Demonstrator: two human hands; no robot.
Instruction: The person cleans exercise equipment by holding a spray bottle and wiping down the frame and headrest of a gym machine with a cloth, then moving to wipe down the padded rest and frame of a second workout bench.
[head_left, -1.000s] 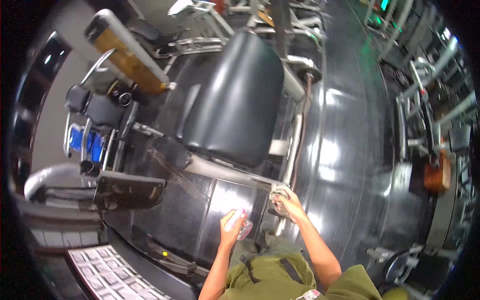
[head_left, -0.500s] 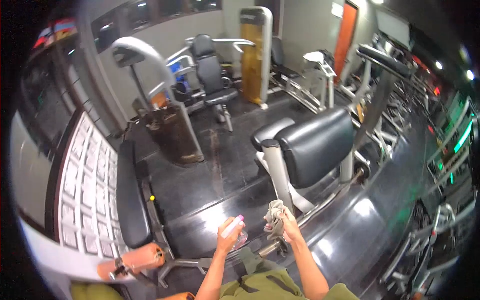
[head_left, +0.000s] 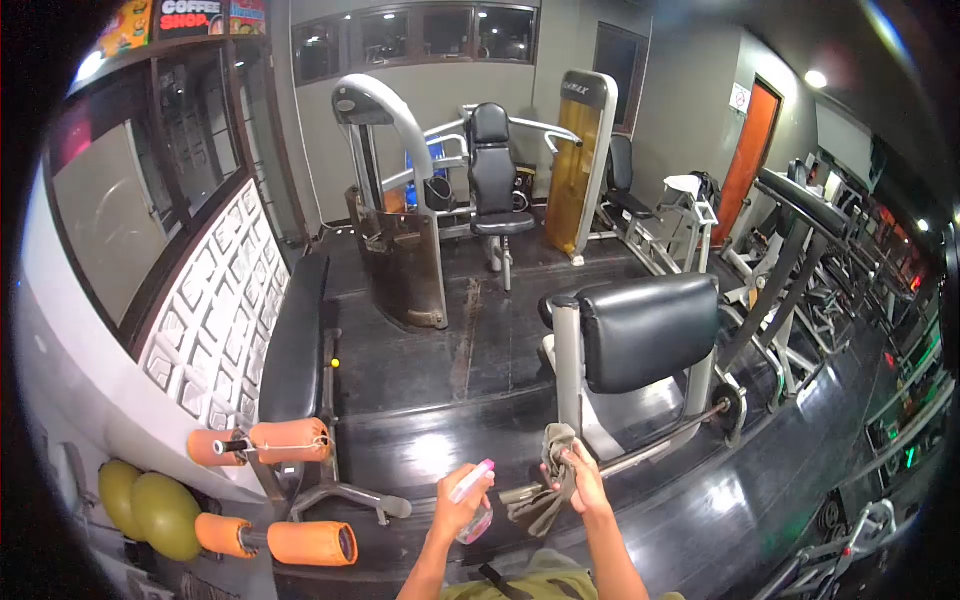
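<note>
My left hand point(head_left: 458, 507) is wrapped round a clear spray bottle point(head_left: 478, 522) with a pink-and-white top, held low in front of me. To its right, my right hand point(head_left: 585, 482) grips a crumpled grey-green cloth point(head_left: 545, 505), part of which hangs below the fingers. The two hands are apart, and bottle and cloth do not touch. Just beyond the cloth stands a gym machine with a wide black pad point(head_left: 650, 332) on a silver frame.
On the left is a black bench point(head_left: 296, 345) with orange foam rollers point(head_left: 290, 440); green exercise balls point(head_left: 165, 512) lie beside it. A seated press machine point(head_left: 492, 180) stands at the back. More equipment lines the right. Dark floor point(head_left: 420, 375) runs between the machines.
The view has tilted up and levelled, showing more of the wall and windows. The cloth now hangs lower and looser from my right hand; the bottle stays in my left.
</note>
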